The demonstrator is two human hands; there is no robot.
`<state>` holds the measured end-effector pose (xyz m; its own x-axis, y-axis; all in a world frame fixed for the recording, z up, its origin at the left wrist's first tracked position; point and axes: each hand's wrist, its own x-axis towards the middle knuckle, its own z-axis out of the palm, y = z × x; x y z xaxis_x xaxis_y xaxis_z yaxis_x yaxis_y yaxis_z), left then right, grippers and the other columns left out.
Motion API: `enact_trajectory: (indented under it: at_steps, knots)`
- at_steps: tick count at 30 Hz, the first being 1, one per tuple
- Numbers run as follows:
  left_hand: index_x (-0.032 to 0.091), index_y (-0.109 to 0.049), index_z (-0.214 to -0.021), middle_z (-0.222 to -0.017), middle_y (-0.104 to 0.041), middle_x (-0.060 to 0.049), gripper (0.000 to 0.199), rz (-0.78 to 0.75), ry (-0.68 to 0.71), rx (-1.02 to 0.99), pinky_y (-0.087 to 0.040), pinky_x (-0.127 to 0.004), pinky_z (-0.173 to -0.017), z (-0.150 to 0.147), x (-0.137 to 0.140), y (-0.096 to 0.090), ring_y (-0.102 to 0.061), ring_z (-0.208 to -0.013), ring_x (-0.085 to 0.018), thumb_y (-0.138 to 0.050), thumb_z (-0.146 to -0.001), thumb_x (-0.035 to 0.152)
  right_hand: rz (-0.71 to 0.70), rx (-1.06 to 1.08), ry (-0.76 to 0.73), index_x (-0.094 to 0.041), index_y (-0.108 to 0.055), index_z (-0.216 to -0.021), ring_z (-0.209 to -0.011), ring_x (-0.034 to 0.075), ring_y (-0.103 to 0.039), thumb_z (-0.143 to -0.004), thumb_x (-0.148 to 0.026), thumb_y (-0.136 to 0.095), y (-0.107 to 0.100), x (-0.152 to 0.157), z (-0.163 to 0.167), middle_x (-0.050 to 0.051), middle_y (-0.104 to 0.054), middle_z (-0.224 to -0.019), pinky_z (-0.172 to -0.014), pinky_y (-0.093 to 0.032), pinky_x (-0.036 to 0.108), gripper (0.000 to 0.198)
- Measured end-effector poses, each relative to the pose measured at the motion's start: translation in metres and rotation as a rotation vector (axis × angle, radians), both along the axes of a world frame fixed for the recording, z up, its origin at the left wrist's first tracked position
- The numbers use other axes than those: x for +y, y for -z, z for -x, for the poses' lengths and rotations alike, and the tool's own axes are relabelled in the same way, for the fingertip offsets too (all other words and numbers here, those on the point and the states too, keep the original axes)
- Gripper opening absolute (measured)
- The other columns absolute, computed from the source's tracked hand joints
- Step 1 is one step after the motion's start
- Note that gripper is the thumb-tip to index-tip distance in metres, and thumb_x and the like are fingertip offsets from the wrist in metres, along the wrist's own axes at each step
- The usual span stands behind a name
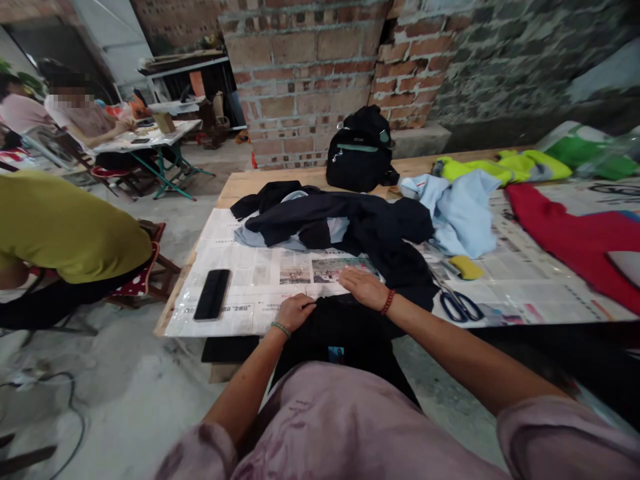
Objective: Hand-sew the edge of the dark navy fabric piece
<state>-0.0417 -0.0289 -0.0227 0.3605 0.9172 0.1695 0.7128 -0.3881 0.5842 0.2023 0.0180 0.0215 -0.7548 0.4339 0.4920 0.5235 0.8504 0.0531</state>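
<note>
A piece of black cloth (333, 320) hangs over the near edge of the newspaper-covered table (260, 267). My left hand (295, 311) pinches its left corner between thumb and fingers. Flat on top of the cloth's right side lies my right hand (365, 287), fingers stretched out toward the left. Just beyond both hands is a heap of dark navy clothing (350, 213) with light grey parts, one end trailing down beside my right wrist. Dark-handled scissors (460, 303) rest to the right of that wrist, near a yellow pad (467, 267).
A black phone (213, 295) lies on the left. Behind the heap stands a black backpack (360, 150). Light blue cloth (465, 207), a neon yellow garment (505, 167) and a red garment (570, 240) spread rightward. A person in an olive shirt (75, 230) sits at left; others sit farther back.
</note>
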Motion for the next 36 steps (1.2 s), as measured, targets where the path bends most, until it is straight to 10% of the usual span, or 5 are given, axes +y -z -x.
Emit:
enact_trajectory:
  at_steps: [6,12,17,23,36]
  knots:
    - [0.020,-0.066,-0.082,-0.082,-0.065,-0.002,0.014,0.005,-0.014,-0.035,-0.044,-0.023,-0.072,0.000,0.002,0.003,-0.058,-0.077,-0.012,-0.054,-0.077,0.027,0.190,0.194,0.086,-0.015,-0.056,-0.094,-0.092,0.017,-0.058,-0.085,-0.016,-0.036,-0.001,-0.008,0.001,0.009,-0.062,-0.093,-0.088,-0.044,0.035,0.021]
    - [0.019,-0.066,-0.079,-0.078,-0.064,-0.001,0.011,-0.014,-0.044,-0.116,-0.045,-0.023,-0.073,0.000,0.002,0.001,-0.058,-0.076,-0.012,-0.055,-0.076,0.022,0.676,0.639,0.518,-0.017,-0.049,-0.101,-0.067,0.012,-0.061,-0.089,-0.028,-0.029,0.018,-0.012,0.028,0.004,-0.063,-0.082,-0.066,-0.048,0.024,0.026]
    - [0.019,-0.065,-0.078,-0.077,-0.065,-0.001,0.010,-0.026,-0.082,-0.126,-0.045,-0.024,-0.074,0.002,0.002,0.001,-0.059,-0.076,-0.012,-0.056,-0.075,0.021,0.588,0.443,0.677,-0.016,-0.051,-0.104,-0.092,0.019,-0.057,-0.085,-0.024,-0.034,0.053,-0.001,0.000,0.010,-0.060,-0.104,-0.081,-0.043,0.028,0.027]
    - [0.021,-0.065,-0.084,-0.083,-0.066,-0.001,0.014,-0.049,0.073,-0.006,-0.046,-0.024,-0.075,0.004,0.006,-0.002,-0.059,-0.079,-0.013,-0.052,-0.079,0.025,0.538,0.467,0.903,-0.015,-0.051,-0.098,-0.075,0.018,-0.059,-0.085,-0.025,-0.030,0.070,0.020,-0.054,0.009,-0.064,-0.082,-0.068,-0.042,0.025,0.027]
    - [0.022,-0.063,-0.086,-0.076,-0.061,-0.002,0.022,-0.256,0.113,0.268,-0.043,-0.021,-0.063,0.032,-0.015,0.002,-0.056,-0.069,-0.011,-0.042,-0.085,0.027,0.427,0.205,0.811,-0.015,-0.055,-0.096,-0.076,0.016,-0.057,-0.085,-0.026,-0.034,0.062,0.015,-0.058,0.008,-0.063,-0.087,-0.069,-0.037,0.023,0.026]
